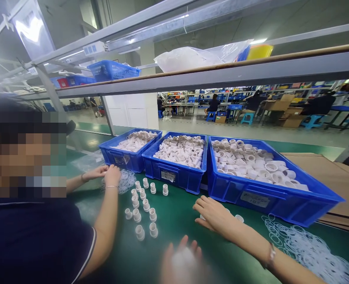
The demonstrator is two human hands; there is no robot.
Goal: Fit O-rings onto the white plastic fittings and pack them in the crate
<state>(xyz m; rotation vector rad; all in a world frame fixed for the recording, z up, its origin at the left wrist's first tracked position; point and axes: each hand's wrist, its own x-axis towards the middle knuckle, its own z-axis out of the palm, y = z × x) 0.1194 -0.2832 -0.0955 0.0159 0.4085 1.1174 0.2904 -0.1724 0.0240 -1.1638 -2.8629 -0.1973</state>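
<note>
My left hand [182, 258] is smeared by motion near the front edge, its fingers curled up around a blurred white plastic piece [184, 261]. My right hand [212, 215] is palm down low over the green tabletop, in front of the blue bins. Between its thumb and fingers shows a bit of a white plastic ring [202, 217], mostly hidden by the hand. Another white ring [239, 218] lies beside my right wrist. Several white plastic fittings [137, 215], each a narrow tube on a wider collar, stand upright left of my hands.
Blue bins [174, 183] of white plastic parts line the back. Thin clear rings [307, 244] are heaped at right, with another heap [127, 181] at left. A co-worker's hands [111, 173] work beside that left heap. A shelf [192, 79] crosses overhead; cardboard [334, 173] lies at right.
</note>
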